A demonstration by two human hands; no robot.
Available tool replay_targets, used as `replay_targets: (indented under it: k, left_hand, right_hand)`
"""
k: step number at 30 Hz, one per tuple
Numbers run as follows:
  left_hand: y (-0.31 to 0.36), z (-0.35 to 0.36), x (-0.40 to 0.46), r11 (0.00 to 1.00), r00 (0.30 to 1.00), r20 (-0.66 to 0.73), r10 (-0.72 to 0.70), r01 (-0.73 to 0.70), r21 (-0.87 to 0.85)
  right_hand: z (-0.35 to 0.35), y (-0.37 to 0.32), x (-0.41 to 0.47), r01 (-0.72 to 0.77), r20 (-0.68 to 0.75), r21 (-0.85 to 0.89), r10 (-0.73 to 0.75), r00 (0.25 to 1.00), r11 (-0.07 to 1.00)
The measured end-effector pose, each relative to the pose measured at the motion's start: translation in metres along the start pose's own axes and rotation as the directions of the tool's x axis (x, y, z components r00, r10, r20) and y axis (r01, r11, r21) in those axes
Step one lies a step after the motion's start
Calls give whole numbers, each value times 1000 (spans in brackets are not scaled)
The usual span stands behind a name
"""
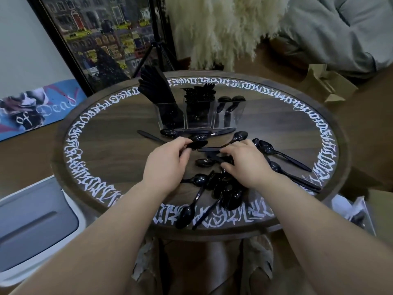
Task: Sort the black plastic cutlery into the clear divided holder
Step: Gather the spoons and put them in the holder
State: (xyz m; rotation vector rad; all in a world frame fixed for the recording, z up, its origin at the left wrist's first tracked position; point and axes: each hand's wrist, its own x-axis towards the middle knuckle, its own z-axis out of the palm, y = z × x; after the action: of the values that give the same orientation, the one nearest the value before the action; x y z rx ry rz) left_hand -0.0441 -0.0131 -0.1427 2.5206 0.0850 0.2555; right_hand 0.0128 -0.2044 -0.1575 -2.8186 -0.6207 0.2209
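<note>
Round table (pixel 119 150), two hands, three-compartment holder (pixel 200 116).

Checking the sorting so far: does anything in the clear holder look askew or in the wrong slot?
Nothing looks misplaced. In the clear holder, only the left compartment's cutlery leans left, fanned well above the rim.

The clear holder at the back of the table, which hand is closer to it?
Left. The left hand sits just in front of the clear holder, pinching a spoon. The right hand lies farther right.

Black spoons (pixel 221 188) strewn before part-filled holder (pixel 200 116)
</note>
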Motion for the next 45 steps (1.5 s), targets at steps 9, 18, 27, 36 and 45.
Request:
replay_targets:
  k: [9,18,27,36,45]
  left_hand:
    - [-17,7,9,991,992,50,-116,112,76]
    - [-16,1,5,981,979,56,-194,193,23]
    - [-22,-10,9,980,980,-28,-195,196,33]
    - [-9,-12,10,975,980,-19,-199,196,-101]
    - [10,-9,14,905,975,125,-182,216,-367]
  right_hand:
    - [8,-10,11,-66,-7,35,66,998,997]
    - [15,-21,20,-66,-36,1,66,997,998]
    - [4,-26,23,3,-211,39,5,977,999]
    - [-10,-45,21,68,-292,319,30,956,945]
    - [-3,-57,21,251,-364,230,-156,918,940]
